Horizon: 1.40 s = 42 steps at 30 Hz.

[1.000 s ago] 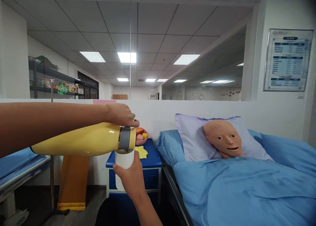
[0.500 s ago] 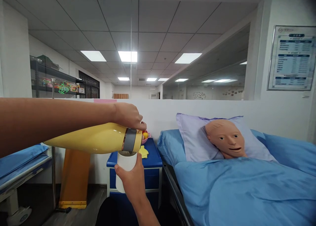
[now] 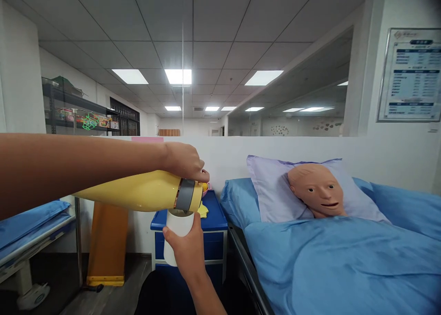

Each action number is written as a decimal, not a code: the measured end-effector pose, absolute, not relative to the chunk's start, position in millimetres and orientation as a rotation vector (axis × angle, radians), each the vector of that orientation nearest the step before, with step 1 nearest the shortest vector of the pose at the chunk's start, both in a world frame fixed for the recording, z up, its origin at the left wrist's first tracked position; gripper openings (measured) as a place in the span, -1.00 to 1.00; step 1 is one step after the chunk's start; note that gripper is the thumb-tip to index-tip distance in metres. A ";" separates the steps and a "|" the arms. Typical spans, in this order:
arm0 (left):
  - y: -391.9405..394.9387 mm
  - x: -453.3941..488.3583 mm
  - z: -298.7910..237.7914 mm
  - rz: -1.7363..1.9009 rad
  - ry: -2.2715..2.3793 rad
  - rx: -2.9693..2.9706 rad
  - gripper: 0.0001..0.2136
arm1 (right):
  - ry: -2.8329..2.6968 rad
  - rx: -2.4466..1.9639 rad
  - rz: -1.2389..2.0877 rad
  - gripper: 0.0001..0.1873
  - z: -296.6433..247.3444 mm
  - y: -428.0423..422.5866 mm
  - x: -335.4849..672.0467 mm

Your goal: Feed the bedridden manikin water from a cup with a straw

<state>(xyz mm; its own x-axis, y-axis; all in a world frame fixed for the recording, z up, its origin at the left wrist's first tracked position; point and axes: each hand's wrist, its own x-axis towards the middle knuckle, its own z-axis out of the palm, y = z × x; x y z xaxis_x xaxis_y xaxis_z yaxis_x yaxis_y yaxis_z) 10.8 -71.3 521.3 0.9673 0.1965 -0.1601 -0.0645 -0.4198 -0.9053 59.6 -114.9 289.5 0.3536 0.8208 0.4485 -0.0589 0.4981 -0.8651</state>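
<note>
My left hand (image 3: 184, 161) is closed at the upper neck of a yellow vacuum flask (image 3: 144, 191), probably on its handle, which the hand and forearm hide. The flask lies almost horizontal, its grey collar and spout end pointing right and slightly down. Directly beneath the spout is a white cup (image 3: 179, 224), held by my right hand (image 3: 188, 246) with the thumb on the near left side. The cup is tilted a little, its open top close to the spout. A bit of liquid seems to show at the cup's mouth, though the stream is hard to make out.
A blue bedside cabinet (image 3: 215, 218) stands behind the cup, with a yellow cloth (image 3: 203, 210) and a partly hidden fruit basket (image 3: 206, 193) on it. To the right, a manikin (image 3: 319, 191) lies in a bed under a blue quilt (image 3: 327, 260). Another bed (image 3: 34, 227) is at left.
Both hands, with the flask and cup, have shifted slightly right in view. The flask still tips over the cup; both grips are the same.
</note>
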 end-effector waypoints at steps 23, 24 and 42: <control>-77.7 28.1 517.1 0.441 -0.022 -1.836 -0.65 | -1.010 -0.832 0.697 -0.44 284.0 -113.9 60.1; -78.2 29.0 517.1 0.466 0.001 -1.812 -0.63 | -1.012 -0.833 0.706 -0.44 283.9 -113.8 60.7; 100.1 -51.1 462.3 -0.068 -0.543 -2.090 -0.56 | -0.858 -1.112 0.679 -0.45 206.9 -36.2 79.6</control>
<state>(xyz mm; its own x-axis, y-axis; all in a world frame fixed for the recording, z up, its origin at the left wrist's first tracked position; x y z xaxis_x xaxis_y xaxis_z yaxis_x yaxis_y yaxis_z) -51.1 100.1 462.3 0.9002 0.3522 0.2561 0.4044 -0.4580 -0.7916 79.6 -36.2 206.9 0.5132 0.8231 0.2432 -0.0475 0.3101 -0.9495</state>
